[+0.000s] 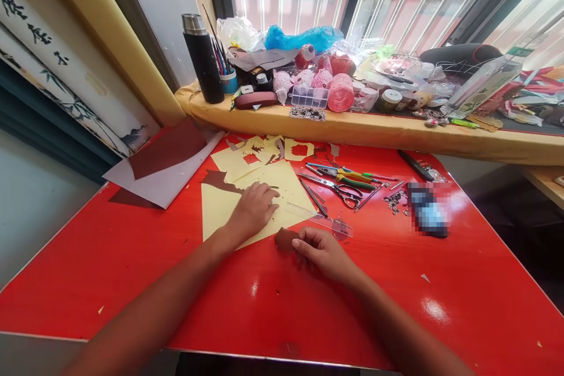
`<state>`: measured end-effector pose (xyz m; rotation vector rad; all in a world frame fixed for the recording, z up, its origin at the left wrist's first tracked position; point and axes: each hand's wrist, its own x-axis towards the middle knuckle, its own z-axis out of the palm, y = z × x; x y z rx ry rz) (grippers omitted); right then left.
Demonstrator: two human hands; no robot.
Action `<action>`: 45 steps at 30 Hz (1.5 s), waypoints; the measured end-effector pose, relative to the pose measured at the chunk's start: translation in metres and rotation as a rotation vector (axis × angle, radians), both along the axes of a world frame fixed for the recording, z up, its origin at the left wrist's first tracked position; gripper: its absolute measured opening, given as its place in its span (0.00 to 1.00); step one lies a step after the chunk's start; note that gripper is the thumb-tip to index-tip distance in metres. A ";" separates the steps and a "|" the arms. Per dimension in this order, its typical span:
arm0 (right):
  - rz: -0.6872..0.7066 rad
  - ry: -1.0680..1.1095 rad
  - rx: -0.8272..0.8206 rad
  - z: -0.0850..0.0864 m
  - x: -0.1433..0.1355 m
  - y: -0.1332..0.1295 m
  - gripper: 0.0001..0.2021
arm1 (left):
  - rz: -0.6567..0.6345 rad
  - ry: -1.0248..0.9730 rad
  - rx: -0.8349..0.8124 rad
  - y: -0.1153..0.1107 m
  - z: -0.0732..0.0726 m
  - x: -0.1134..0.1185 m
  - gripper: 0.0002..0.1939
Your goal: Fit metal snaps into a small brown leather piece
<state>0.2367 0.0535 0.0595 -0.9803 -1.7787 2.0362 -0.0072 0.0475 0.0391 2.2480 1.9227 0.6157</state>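
My right hand [319,249] pinches a small dark brown piece [286,239] between thumb and fingers, just above the red table [247,299]. My left hand [255,208] is over a large pale yellow sheet [220,217], its fingers curved and somewhat apart, with nothing seen in them. A torn-edged brown piece [219,180] lies on the sheet to the left of that hand. Between and beyond the hands a clear ruler [326,221] crosses the sheet's right edge. Yellow cut-outs and scraps [299,150] are scattered at the sheet's far end.
Scissors [337,187], pliers [348,176] and pens lie right of the sheet. Farther right are small metal bits [396,202] and a blurred-out dark object [427,210]. Large brown and white sheets [176,179] lie at the left. A black flask [203,61] stands on the crowded sill.
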 end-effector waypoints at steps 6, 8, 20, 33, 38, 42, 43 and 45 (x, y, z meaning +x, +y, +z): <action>0.108 0.010 0.014 0.006 -0.019 -0.004 0.22 | 0.002 -0.057 -0.040 -0.009 -0.009 -0.022 0.09; 0.158 -0.011 0.050 0.012 -0.027 -0.007 0.20 | -0.026 -0.080 -0.052 -0.013 -0.007 -0.020 0.07; 0.357 -0.072 0.204 0.022 -0.052 -0.002 0.11 | -0.199 -0.950 -0.624 -0.061 0.034 -0.039 0.17; 0.202 -0.258 0.294 0.011 -0.057 0.008 0.11 | -0.096 -0.878 -0.646 -0.048 0.024 -0.049 0.12; 0.154 -0.362 0.423 0.009 -0.059 0.016 0.11 | -0.029 -0.766 -0.582 -0.034 0.021 -0.040 0.12; 0.106 -0.420 0.556 0.005 -0.060 0.028 0.11 | 0.030 -0.632 -0.502 -0.025 0.020 -0.036 0.12; 0.096 -0.435 0.581 0.005 -0.061 0.031 0.11 | 0.040 -0.611 -0.493 -0.023 0.019 -0.036 0.12; 0.081 -0.468 0.607 0.004 -0.063 0.036 0.11 | 0.055 -0.577 -0.480 -0.019 0.018 -0.035 0.12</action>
